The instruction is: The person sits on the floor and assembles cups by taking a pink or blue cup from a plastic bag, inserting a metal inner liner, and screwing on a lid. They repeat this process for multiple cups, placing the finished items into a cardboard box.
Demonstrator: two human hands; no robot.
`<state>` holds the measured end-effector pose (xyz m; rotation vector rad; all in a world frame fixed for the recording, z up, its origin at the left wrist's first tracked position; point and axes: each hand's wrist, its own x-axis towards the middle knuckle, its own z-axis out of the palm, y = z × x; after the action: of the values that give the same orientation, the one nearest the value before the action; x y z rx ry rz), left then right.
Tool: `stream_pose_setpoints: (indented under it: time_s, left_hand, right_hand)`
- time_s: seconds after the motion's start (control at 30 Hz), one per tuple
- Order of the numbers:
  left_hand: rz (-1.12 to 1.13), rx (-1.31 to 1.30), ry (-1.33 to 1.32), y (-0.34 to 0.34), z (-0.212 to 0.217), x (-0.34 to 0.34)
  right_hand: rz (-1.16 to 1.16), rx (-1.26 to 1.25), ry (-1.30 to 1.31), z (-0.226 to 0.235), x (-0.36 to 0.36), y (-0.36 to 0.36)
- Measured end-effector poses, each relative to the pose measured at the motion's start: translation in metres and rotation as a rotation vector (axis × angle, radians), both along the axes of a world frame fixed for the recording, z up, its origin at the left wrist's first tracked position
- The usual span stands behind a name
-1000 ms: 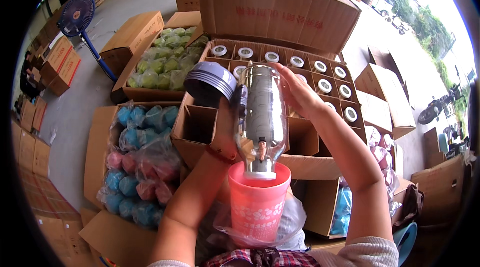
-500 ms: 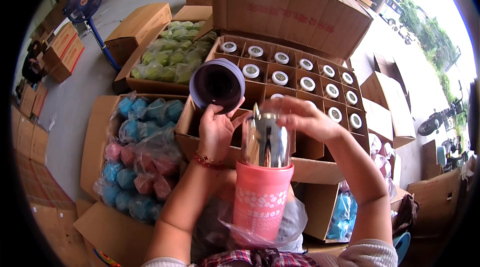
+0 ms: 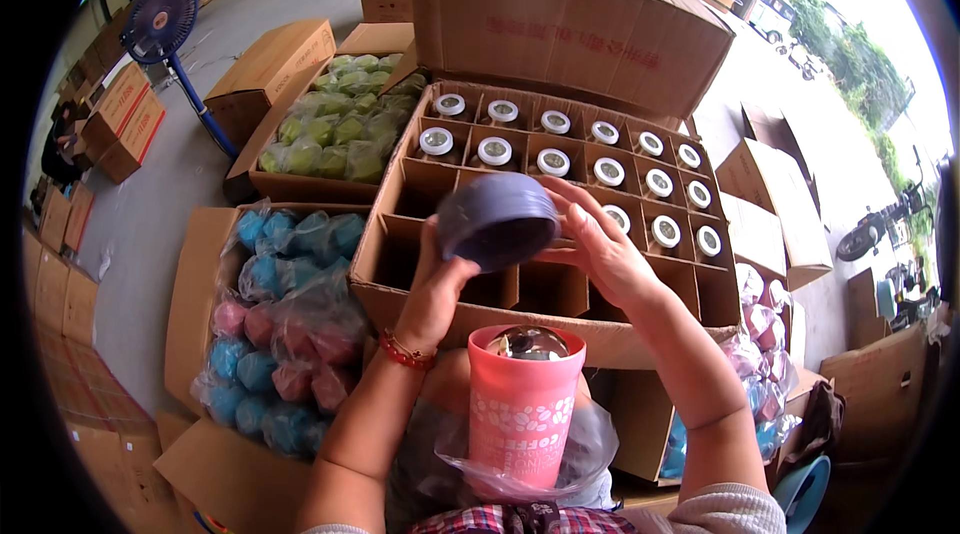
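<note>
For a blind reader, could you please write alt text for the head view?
The left hand holds a purple piece, the right hand beside it, near a pink cup containing a metal insert. A divided carton of containers stands behind.

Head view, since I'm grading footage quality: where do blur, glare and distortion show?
Head view: the purple ring looks slightly motion-blurred; the metal flask inside the pink cup carries bright reflections. Also head view: upper right washes out white, and far-left stacked boxes bend along the dark rim.
</note>
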<state>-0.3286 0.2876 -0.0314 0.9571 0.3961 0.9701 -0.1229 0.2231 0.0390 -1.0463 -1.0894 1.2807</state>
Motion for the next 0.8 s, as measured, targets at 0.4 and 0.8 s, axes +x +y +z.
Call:
stream_pose_setpoints:
  time_s: [0.4,0.8]
  left_hand:
    - [-0.243,0.312,0.015,-0.041,0.011,-0.014]
    - [-0.26,0.32,-0.086,-0.056,0.019,-0.022]
  right_hand:
    - [0.214,0.286,0.142,-0.047,-0.007,-0.048]
    - [0.176,0.359,0.143,-0.052,-0.015,-0.067]
